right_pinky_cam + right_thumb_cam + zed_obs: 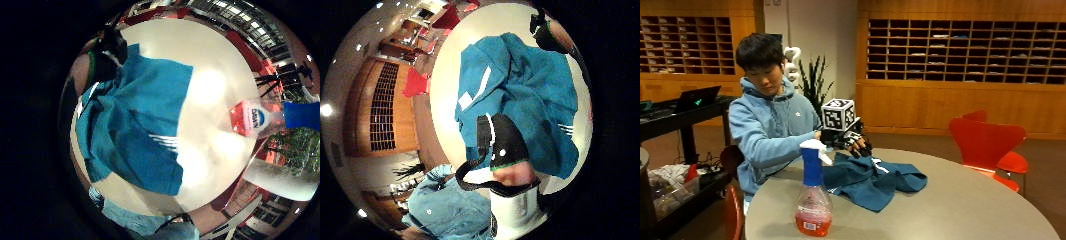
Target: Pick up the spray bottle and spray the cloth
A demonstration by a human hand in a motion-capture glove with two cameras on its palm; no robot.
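Note:
A spray bottle (pixel 813 200) with orange liquid, a blue neck and a white trigger stands upright near the front left edge of the round grey table (pixel 959 205). A crumpled blue cloth (pixel 873 182) lies behind it, toward the person. My gloved right hand (pixel 850 142) hovers just above the cloth's far edge, fingers hanging down loosely curled, holding nothing. In the little finger side palm view the cloth (pixel 135 130) spreads on the table and the bottle (pixel 255 120) stands beside it, apart. In the thumb side palm view a gloved finger (pixel 502 145) shows in front of the cloth (pixel 520 85).
Two orange chairs (pixel 986 142) stand at the table's right side. A black cart (pixel 673 125) with a laptop is at the left, and another orange chair (pixel 733 210) sits by the table's left edge. The person's other arm rests near the cloth.

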